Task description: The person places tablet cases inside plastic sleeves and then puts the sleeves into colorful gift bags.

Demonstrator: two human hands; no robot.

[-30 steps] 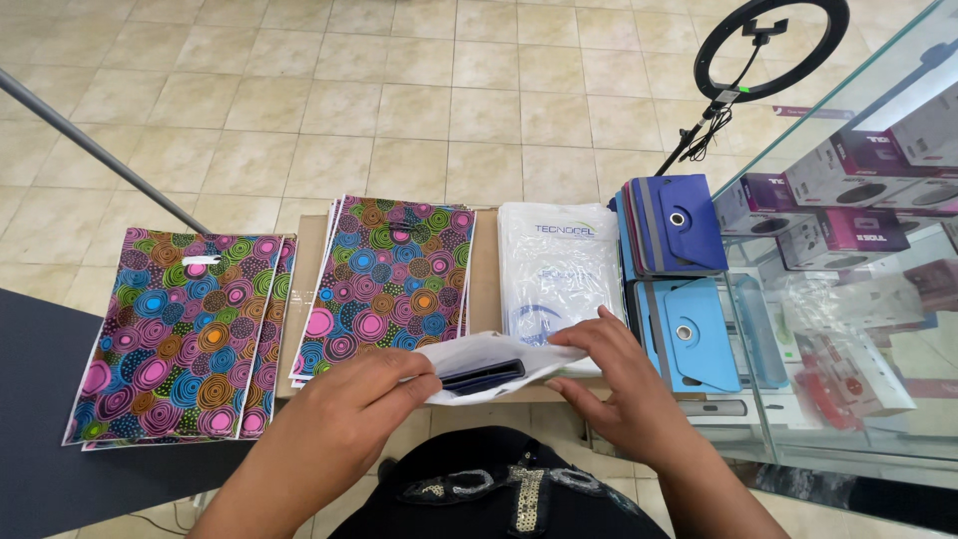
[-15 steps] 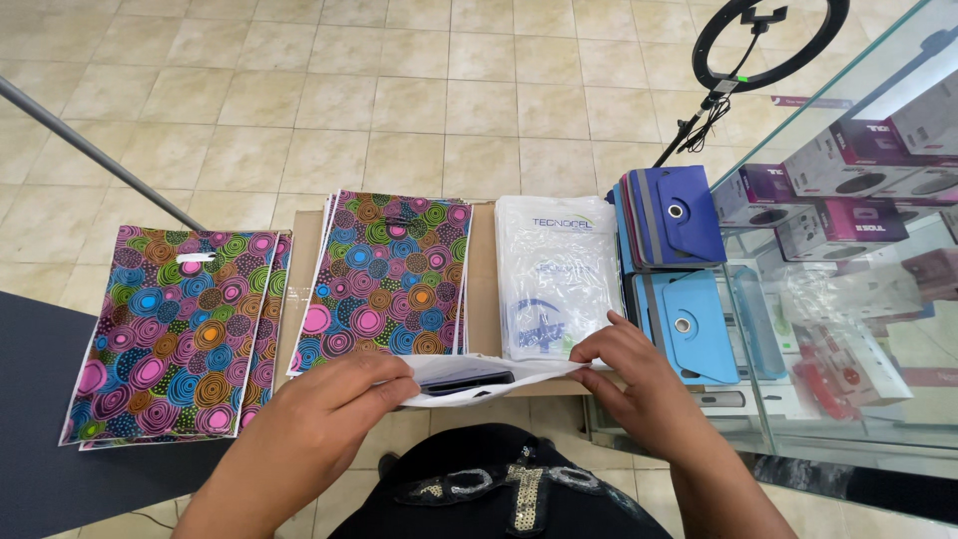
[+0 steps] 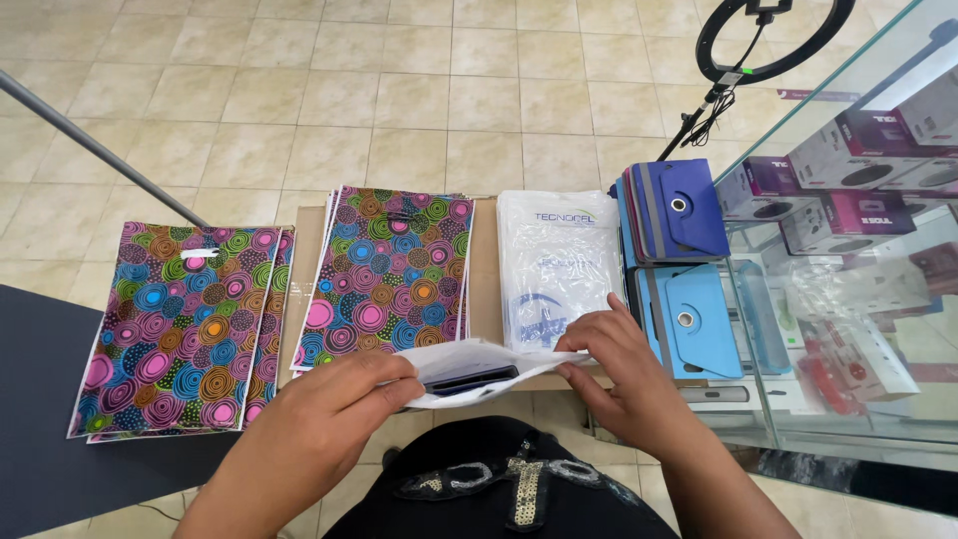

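A white plastic bag [image 3: 479,371] lies with its long axis left to right at the near edge of the cardboard counter [image 3: 485,289], mouth facing the person, with what looks like a dark phone [image 3: 469,379] showing inside. The left hand [image 3: 319,424], knuckles up, pinches the bag's left side. The right hand [image 3: 624,374] grips its right end, fingers curled.

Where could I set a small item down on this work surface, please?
Bare cardboard shows as a narrow strip between the middle colourful bags and the white bags. The dark table left of the other colourful stack is open. The right end, by the tablet cases, is crowded.
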